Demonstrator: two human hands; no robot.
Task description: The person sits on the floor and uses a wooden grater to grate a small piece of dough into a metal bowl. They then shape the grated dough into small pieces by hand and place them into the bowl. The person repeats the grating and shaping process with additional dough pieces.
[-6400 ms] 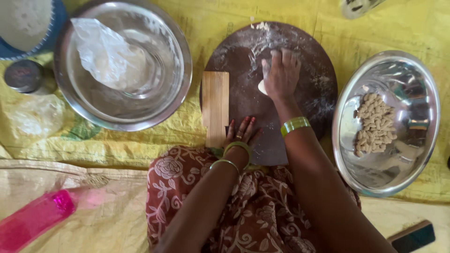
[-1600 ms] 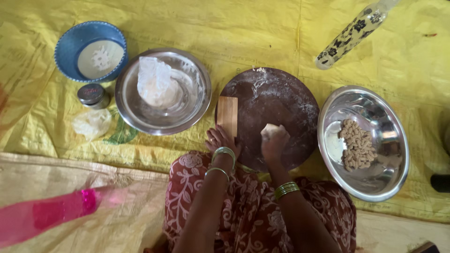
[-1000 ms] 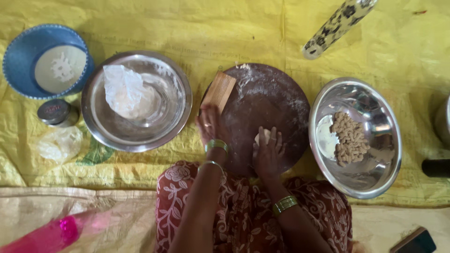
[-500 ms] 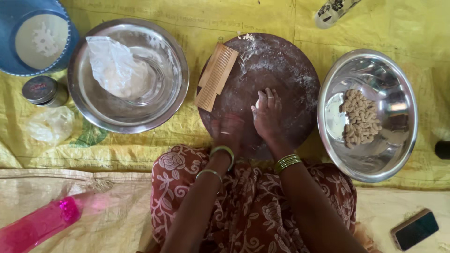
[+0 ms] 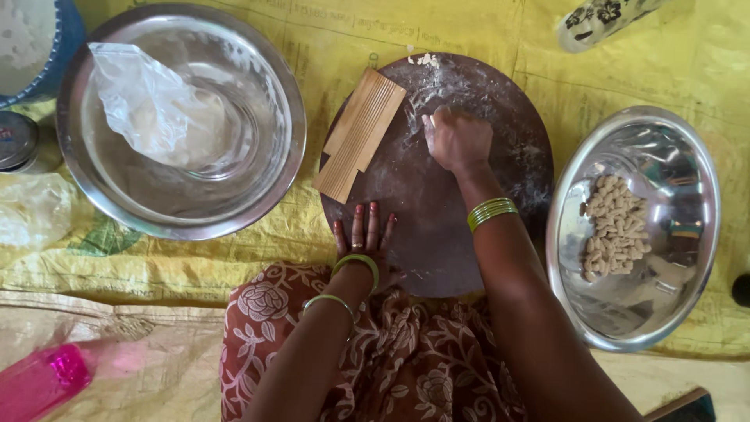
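Note:
A round dark wooden board (image 5: 437, 234), dusted with flour, lies on a yellow sheet in front of my lap. My right hand (image 5: 459, 141) is curled into a fist on the far part of the board, and a pale bit of dough (image 5: 428, 122) peeks out at its left edge. My left hand (image 5: 363, 237) lies flat on the board's near left edge, fingers pointing away and holding nothing. A ridged wooden paddle (image 5: 361, 133) rests at a slant on the board's left side, a little left of my right hand.
To the right is a steel bowl (image 5: 703, 195) holding several small shaped dough pieces (image 5: 617, 227). At the left, a larger steel bowl (image 5: 289, 133) holds a clear plastic bag (image 5: 156, 117). A blue bowl (image 5: 66, 39), a small tin (image 5: 16, 141) and a pink bottle (image 5: 39, 383) are further left.
My right hand has slid further up the board and curled into a fist. My left hand has come back onto the board's near edge. The view has moved closer.

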